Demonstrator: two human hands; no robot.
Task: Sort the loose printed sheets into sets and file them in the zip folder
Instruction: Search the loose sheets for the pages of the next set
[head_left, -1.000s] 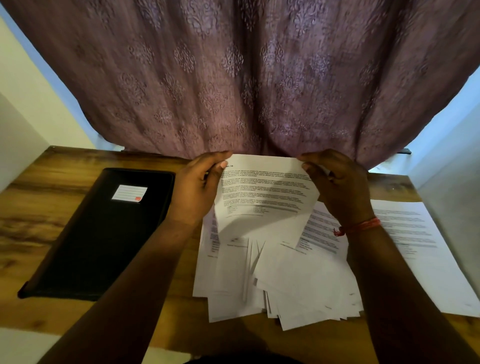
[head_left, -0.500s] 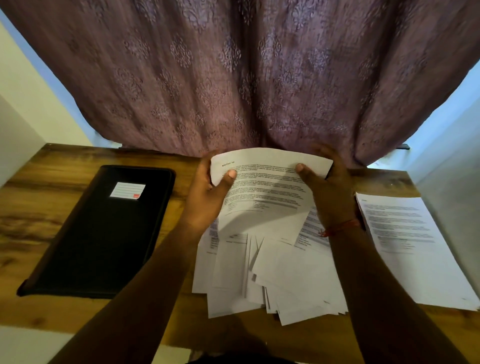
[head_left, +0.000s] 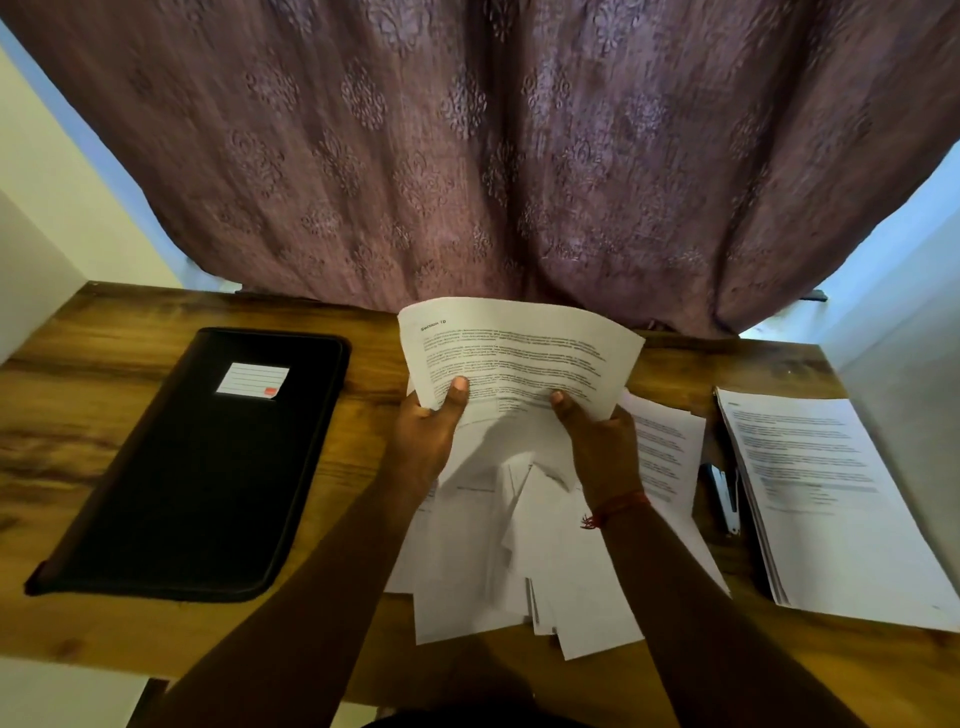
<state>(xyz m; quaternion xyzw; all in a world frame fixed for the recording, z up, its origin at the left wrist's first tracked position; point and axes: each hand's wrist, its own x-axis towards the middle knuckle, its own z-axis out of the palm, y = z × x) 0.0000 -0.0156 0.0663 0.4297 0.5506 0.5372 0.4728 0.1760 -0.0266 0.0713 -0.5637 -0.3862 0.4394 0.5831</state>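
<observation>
At the far left of the wooden desk (head_left: 130, 639) lies the black zip folder (head_left: 192, 467), flat and closed so far as the view shows, a white label (head_left: 253, 380) on its cover; it looks semi-stiff and would need its zip run open before anything goes in. Just right of it the left hand (head_left: 428, 441) pinches the lower left edge of a raised printed sheet (head_left: 519, 353), thumb on the printed face, and the right hand (head_left: 602, 441) pinches the lower right edge the same way, a red thread (head_left: 615, 506) round its wrist. The sheet is light and limp: it bows up and away between the two grips, so holding it at two spaced points along one edge seems the sound way to keep it readable without creasing. Under the hands spreads the loose pile (head_left: 519, 571), fanned and overlapping, thin sheets that will likely slide on one another and drag neighbours along if pulled carelessly. Right of the pile a white stapler (head_left: 724, 499) lies in the gap, close to the squared stack (head_left: 831, 493) at the far right, apparently a sorted set. A purple curtain (head_left: 467, 156) hangs behind the desk, its hem just beyond the raised sheet's top edge
</observation>
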